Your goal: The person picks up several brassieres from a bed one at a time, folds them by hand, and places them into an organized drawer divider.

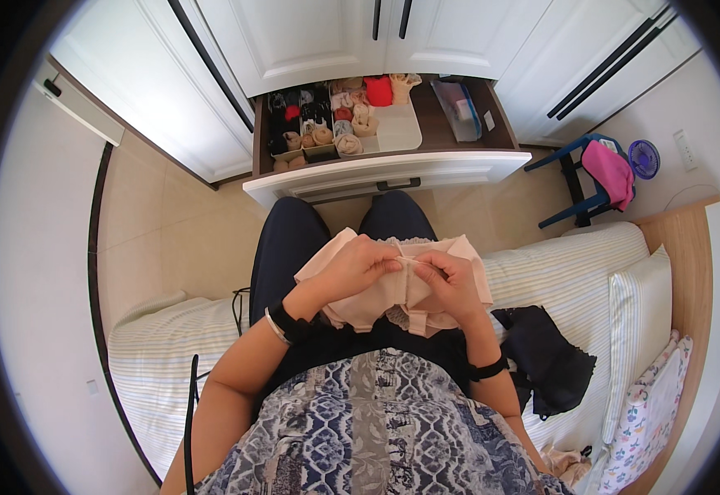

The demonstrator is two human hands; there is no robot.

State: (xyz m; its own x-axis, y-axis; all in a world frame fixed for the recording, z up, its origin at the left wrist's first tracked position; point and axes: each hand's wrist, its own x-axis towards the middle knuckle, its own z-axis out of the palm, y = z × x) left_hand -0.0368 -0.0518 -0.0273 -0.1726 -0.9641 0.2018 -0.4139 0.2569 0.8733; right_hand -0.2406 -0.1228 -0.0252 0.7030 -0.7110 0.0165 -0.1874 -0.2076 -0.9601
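Observation:
A pale pink bra with lace-like trim lies spread across my lap. Pinched between the thumb and fingers of my left hand is one edge of its middle band. My right hand grips the same band just to the right, so the fingertips of both hands nearly meet. Part of the fabric is hidden under my hands. Beyond my knees, an open drawer holds rolled and folded clothes in white organizer boxes.
To my right on the striped bedding lie a black garment and a pillow. A zip bag rests in the drawer's right side. A blue stool bears a pink cloth and a small purple fan.

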